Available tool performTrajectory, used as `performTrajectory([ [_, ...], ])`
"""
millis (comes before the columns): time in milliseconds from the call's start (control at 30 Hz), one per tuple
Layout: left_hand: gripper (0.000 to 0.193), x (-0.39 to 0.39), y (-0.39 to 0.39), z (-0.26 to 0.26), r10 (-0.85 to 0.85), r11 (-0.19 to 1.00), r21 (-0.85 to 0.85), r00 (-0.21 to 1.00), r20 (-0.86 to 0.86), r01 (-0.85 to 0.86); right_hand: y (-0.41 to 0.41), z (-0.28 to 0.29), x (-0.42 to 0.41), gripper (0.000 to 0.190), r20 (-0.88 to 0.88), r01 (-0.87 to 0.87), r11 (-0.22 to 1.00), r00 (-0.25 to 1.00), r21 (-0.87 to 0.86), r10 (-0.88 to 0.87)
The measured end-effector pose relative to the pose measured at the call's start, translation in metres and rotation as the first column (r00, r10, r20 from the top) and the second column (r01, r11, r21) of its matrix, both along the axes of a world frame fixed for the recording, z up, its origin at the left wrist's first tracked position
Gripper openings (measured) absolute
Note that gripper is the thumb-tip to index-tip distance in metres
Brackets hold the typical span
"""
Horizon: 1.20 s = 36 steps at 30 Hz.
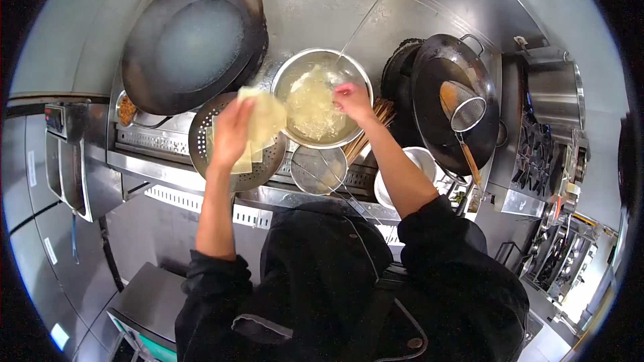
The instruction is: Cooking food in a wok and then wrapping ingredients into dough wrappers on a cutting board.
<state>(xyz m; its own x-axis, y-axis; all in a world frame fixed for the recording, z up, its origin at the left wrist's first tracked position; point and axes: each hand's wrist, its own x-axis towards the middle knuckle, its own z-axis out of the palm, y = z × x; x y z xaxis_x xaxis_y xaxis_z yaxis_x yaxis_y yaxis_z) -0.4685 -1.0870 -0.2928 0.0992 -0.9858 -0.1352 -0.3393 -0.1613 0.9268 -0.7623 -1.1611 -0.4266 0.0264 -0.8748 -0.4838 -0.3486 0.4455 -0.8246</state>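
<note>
My left hand [232, 128] grips a stack of thin, pale yellow square sheets [264, 115], probably dough wrappers. It is over a round perforated metal strainer [201, 118] on which more such sheets [243, 163] lie. The steel bowl [278, 73] beside it holds liquid, with pale sheets [314, 103] in it. A thin stream of water [375, 7] falls into the bowl near its back right rim. Above the bowl's right side is my right hand [352, 103], fingers curled in and nothing visible between them.
A large steaming wok [201, 35] stands at back left, and another dark wok [427, 85] at right holds a wire-mesh strainer [468, 115] with a wooden handle. Near the front edge are a round mesh skimmer [317, 171], a bamboo wok brush [359, 146] and a white container [385, 188].
</note>
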Motion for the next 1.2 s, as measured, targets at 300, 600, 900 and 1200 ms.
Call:
performTrajectory([
  [300,0.031,0.109,0.079,-0.101,0.088,0.968,0.14,0.806,0.585,-0.207,0.022,0.026,0.061,0.043,-0.66,-0.789,0.492,0.595,-0.369,0.459],
  [600,0.03,0.04,0.06,-0.069,0.303,0.933,-0.336,0.79,0.533,-0.131,0.013,0.008,0.08,0.04,-0.775,-0.838,0.477,0.48,-0.266,0.41],
  [900,0.025,0.008,0.031,-0.055,0.132,0.981,-0.185,0.905,0.404,-0.061,-0.025,0.03,0.062,0.018,-0.34,-0.499,0.834,0.847,-0.237,0.41],
  [1200,0.036,-0.045,-0.052,-0.067,0.016,0.999,0.045,0.977,-0.212,-0.006,-0.043,0.063,0.022,0.035,0.56,-0.143,0.984,0.826,0.106,0.06],
])
